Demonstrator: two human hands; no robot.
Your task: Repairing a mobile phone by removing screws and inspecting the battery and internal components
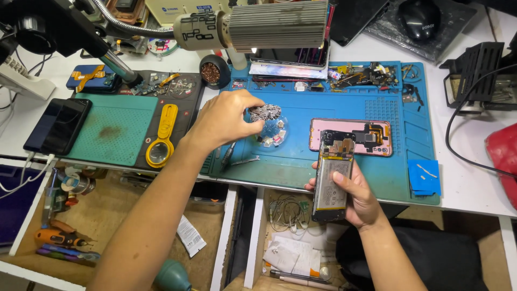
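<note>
Phone (334,180) with its back off sits in the right hand (360,200), held upright just off the near edge of the blue mat (344,105); the grip there is firm around the lower body, thumb across the pale battery and fingers behind, so the open side faces up at the person. The left hand (226,119) reaches out over the middle of the mat, its grip pinched narrow on a small crumpled clump of silvery metal pieces (265,112); just below that lies a scatter of tiny parts (272,136) on a round patch of the mat — screws or shields, too small to say which.

Beside the phone, flat on the mat, lies the pink back cover (350,136), inner face up; so the opening is done and the insides are exposed. A pair of tweezers (243,160) rests near the front edge, untouched. Off to the left a yellow magnifier (162,137) lies on a green pad (116,129), and a dark phone (58,125) rests on the white surface (468,183). By my reckoning the work stands midway — loose parts out, cover off, nothing closed up yet.
</note>
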